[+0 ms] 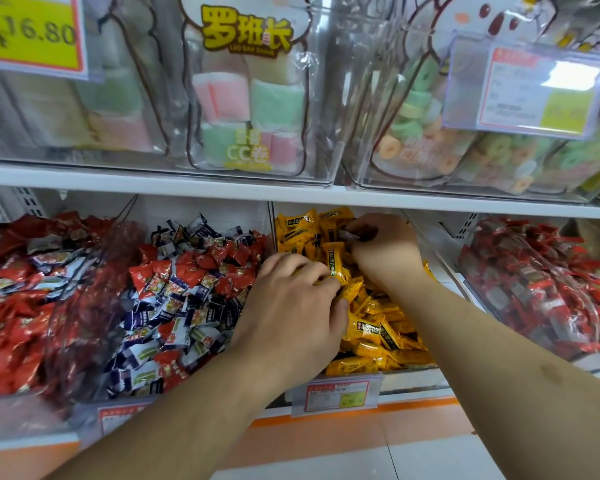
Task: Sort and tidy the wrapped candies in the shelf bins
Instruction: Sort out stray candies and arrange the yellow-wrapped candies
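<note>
Head view: both hands are seen inside the yellow bin (409,367), third from the left on the lower shelf (153,183), so the step in hand is judged to be the picking of strays out of the yellow candies (378,327).

The right hand (383,249) is reached to the back of the bin. Its fingers (364,225) are curled, and a small dark-wrapped candy (352,234) is pinched at their tips; this piece looks unlike the yellow ones around it, though its print is too blurred to be read. The left hand (297,308) is laid palm down over the front of the pile. Its fingers (317,275) are bent and closed round a yellow candy (334,268) that stands up between them; whether more pieces are held beneath the palm cannot be told.

The next move is judged to call for the dark piece to be lifted clear without others being dragged along, and to be carried to the bin where it belongs. The likeliest place is the mixed bin (187,289) just to the left, where navy, white and red wrappers are heaped together and are themselves not yet sorted. A red bin (21,289) is seen at the far left and another red bin (534,289) at the right. On the upper shelf, clear tubs of marshmallow rolls (250,98) are stood.
</note>
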Action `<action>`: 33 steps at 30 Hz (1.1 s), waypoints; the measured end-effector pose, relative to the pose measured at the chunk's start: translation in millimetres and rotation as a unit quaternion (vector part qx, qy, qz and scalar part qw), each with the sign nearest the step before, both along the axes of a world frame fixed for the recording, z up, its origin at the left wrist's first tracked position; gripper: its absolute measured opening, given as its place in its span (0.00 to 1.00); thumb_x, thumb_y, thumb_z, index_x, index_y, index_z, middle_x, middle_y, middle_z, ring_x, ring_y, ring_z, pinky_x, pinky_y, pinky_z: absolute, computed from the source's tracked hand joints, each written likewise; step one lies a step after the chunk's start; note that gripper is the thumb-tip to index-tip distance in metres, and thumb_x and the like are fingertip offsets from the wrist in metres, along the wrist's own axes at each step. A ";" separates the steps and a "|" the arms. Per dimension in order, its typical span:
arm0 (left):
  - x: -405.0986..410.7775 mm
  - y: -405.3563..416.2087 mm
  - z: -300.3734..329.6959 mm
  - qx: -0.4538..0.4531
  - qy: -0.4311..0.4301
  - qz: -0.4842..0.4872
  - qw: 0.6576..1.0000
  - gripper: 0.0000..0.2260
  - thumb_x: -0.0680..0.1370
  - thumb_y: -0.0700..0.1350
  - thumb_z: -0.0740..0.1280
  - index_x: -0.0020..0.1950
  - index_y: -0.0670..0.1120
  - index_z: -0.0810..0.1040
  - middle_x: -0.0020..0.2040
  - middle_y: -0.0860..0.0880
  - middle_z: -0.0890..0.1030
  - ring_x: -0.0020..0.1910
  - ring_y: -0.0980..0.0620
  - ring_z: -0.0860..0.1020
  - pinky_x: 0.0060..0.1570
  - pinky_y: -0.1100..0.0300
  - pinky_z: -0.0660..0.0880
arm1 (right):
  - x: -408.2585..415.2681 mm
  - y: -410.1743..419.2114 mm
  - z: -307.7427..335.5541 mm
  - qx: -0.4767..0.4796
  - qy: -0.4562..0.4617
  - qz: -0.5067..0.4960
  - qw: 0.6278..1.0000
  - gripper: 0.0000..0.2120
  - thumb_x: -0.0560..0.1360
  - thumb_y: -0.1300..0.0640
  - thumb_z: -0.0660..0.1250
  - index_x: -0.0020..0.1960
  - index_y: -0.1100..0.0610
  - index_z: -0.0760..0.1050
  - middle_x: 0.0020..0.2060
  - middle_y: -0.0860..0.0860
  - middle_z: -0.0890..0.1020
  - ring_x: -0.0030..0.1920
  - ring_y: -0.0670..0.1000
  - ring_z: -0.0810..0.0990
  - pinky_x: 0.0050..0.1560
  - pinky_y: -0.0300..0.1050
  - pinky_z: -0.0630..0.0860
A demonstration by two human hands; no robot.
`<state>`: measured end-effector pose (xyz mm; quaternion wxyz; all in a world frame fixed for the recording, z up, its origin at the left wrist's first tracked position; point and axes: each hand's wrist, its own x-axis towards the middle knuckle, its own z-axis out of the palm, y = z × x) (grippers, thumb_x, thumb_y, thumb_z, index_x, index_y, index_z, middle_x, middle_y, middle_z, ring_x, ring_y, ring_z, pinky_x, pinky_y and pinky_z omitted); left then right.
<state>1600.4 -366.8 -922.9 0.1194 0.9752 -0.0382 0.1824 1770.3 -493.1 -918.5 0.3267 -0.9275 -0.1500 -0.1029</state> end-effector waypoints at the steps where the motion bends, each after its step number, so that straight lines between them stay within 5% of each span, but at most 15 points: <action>1: -0.2 0.1 0.1 -0.003 -0.001 -0.001 1.000 0.21 0.84 0.59 0.53 0.63 0.54 0.82 0.63 0.57 0.80 0.66 0.52 0.71 0.73 0.48 0.61 | -3.4 -2.1 1.2 0.016 -0.005 0.005 1.000 0.07 0.73 0.57 0.73 0.49 0.48 0.85 0.44 0.43 0.87 0.46 0.45 0.84 0.44 0.39 0.79; 5: -1.2 0.7 1.6 -0.039 -0.003 -0.001 0.999 0.22 0.85 0.59 0.52 0.69 0.52 0.76 0.68 0.57 0.76 0.70 0.53 0.68 0.76 0.53 0.57 | -25.3 -16.8 12.7 0.090 -0.020 0.021 0.995 0.04 0.73 0.55 0.76 0.47 0.49 0.86 0.43 0.42 0.87 0.46 0.42 0.84 0.52 0.46 0.82; 9: -12.6 5.0 17.0 -0.185 0.004 -0.025 0.982 0.19 0.85 0.56 0.58 0.76 0.54 0.67 0.75 0.59 0.67 0.74 0.61 0.59 0.74 0.64 0.51 | -73.4 -36.0 36.3 0.095 -0.019 0.030 0.995 0.03 0.76 0.53 0.75 0.48 0.46 0.85 0.44 0.40 0.86 0.47 0.41 0.82 0.52 0.46 0.81; 12: -38.9 9.6 28.4 -0.196 -0.012 -0.040 0.980 0.22 0.84 0.56 0.62 0.77 0.58 0.64 0.75 0.62 0.66 0.75 0.63 0.59 0.76 0.60 0.59 | -123.3 -37.5 48.1 0.083 0.003 0.045 0.996 0.09 0.76 0.58 0.76 0.50 0.45 0.82 0.42 0.42 0.83 0.44 0.41 0.81 0.43 0.31 0.75; 14: -58.8 12.6 33.7 -0.211 -0.011 -0.033 0.977 0.23 0.83 0.56 0.64 0.77 0.60 0.63 0.72 0.63 0.68 0.72 0.64 0.63 0.71 0.62 0.65 | -151.0 -30.0 51.9 0.106 0.042 0.088 0.990 0.14 0.74 0.62 0.76 0.50 0.45 0.78 0.41 0.45 0.83 0.43 0.45 0.81 0.41 0.33 0.76; 16: -77.9 18.7 37.7 -0.237 -0.008 -0.019 0.971 0.21 0.82 0.57 0.65 0.74 0.62 0.66 0.66 0.65 0.72 0.64 0.66 0.69 0.61 0.66 0.70 | -170.8 -19.2 54.5 0.111 0.076 0.129 0.982 0.16 0.74 0.65 0.76 0.50 0.46 0.77 0.41 0.46 0.83 0.42 0.47 0.81 0.42 0.39 0.79; 20: -108.7 39.4 44.1 -0.273 -0.006 0.009 0.962 0.08 0.81 0.58 0.68 0.59 0.61 0.77 0.49 0.64 0.79 0.49 0.65 0.77 0.44 0.69 0.72 | -197.6 3.6 63.0 0.113 0.113 0.184 0.970 0.16 0.73 0.65 0.77 0.50 0.47 0.77 0.41 0.46 0.83 0.41 0.45 0.80 0.41 0.35 0.77; 27: -129.9 86.7 52.6 -0.295 -0.010 0.112 0.949 0.03 0.79 0.52 0.73 0.48 0.58 0.79 0.41 0.61 0.82 0.42 0.64 0.80 0.40 0.70 0.76 | -214.3 21.4 56.6 0.145 0.109 0.165 0.969 0.13 0.76 0.66 0.71 0.50 0.48 0.79 0.43 0.44 0.84 0.45 0.46 0.83 0.49 0.47 0.82; 30: -131.0 101.6 45.6 -0.225 0.043 0.162 0.960 0.11 0.79 0.52 0.72 0.60 0.58 0.76 0.54 0.63 0.78 0.35 0.61 0.77 0.37 0.71 0.71 | -209.3 13.9 51.1 0.130 0.083 0.147 0.977 0.14 0.78 0.68 0.67 0.49 0.48 0.78 0.42 0.43 0.83 0.46 0.45 0.82 0.47 0.45 0.81; 33: -126.5 97.7 39.9 -0.178 0.062 0.136 0.973 0.17 0.80 0.53 0.68 0.68 0.58 0.73 0.67 0.63 0.72 0.53 0.64 0.71 0.54 0.68 0.67 | -197.2 4.5 50.0 0.091 0.036 0.121 0.988 0.13 0.79 0.67 0.66 0.50 0.48 0.77 0.44 0.42 0.81 0.47 0.42 0.80 0.46 0.39 0.79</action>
